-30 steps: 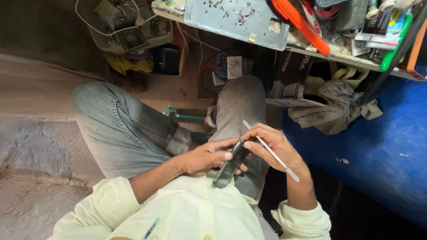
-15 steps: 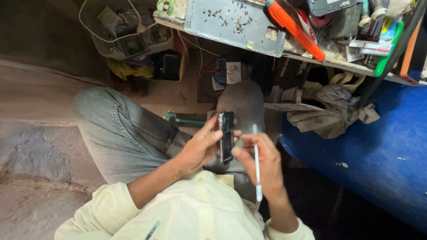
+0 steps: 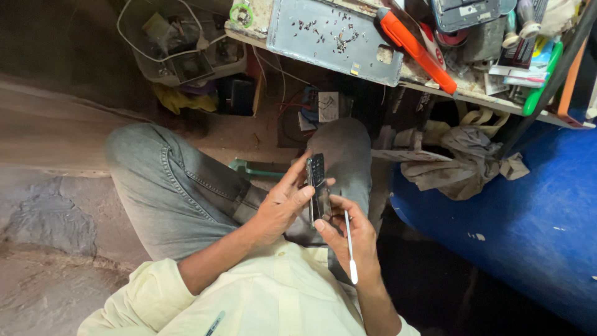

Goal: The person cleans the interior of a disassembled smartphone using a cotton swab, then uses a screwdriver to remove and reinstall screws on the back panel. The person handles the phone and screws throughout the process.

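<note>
The slim black handheld device point(image 3: 318, 190) stands almost upright over the lap, its long axis running near to far, its top end pointing away toward the cluttered workbench shelf point(image 3: 472, 93). The left hand point(image 3: 280, 208) clamps it edge-on, fingers closed along its left side. The right hand point(image 3: 351, 239) touches its lower right edge with the thumb, while its curled fingers pinch a thin white plastic pry tool point(image 3: 349, 246), which points near, toward the body. A second ago the device lay tilted and lower, and the tool angled out to the right.
</note>
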Demonstrator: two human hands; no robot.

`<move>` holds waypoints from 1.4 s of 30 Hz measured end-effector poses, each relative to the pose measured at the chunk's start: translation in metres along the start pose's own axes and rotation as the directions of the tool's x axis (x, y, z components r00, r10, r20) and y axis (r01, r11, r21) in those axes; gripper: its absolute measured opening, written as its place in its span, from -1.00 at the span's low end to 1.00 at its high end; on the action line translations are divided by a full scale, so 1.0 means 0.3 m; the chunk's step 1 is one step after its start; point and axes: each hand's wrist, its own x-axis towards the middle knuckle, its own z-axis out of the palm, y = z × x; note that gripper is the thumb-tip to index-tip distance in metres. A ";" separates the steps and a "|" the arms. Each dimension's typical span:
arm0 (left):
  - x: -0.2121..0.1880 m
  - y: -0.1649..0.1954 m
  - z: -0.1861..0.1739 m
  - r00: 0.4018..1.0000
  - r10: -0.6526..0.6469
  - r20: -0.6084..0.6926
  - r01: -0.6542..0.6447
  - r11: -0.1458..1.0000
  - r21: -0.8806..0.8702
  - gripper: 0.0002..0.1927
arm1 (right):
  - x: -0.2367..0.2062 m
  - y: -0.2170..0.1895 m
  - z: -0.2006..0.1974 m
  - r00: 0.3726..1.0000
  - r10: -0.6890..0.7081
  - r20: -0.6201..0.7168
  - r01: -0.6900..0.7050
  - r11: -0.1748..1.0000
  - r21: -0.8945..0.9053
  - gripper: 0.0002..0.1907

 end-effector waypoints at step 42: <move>-0.061 0.009 0.030 0.975 -0.104 -0.197 0.207 0.745 0.634 -0.37 | 0.110 -0.114 0.005 1.000 0.019 0.016 -0.015 0.975 -0.220 -0.84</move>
